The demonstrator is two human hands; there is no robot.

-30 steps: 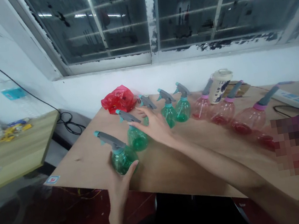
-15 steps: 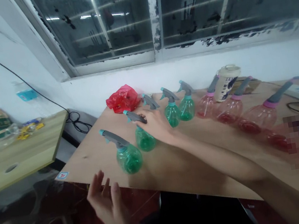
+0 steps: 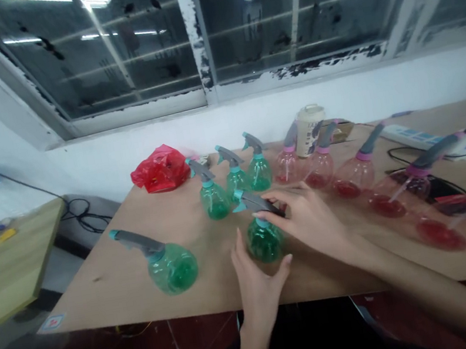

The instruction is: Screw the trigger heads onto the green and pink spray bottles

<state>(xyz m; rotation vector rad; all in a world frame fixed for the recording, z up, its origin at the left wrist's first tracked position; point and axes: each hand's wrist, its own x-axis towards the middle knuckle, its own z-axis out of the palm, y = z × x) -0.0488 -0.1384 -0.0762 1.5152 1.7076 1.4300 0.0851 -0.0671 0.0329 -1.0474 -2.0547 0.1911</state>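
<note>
Green spray bottle (image 3: 266, 245) near the worktop's (image 3: 215, 269) front edge: right hand (image 3: 314, 217) pinching its grey top (image 3: 260, 202), left hand (image 3: 257, 280) loosely cupped, fingers spread beside its belly, probably for steadying; can't tell if touching.

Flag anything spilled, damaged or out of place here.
The white-painted window frame looks damaged: flaked paint leaves dark patches on its upright and lower edge. The crumpled red plastic bag perhaps looks out of place near the green transparent plastic spray bottles. No spill shows.
</note>
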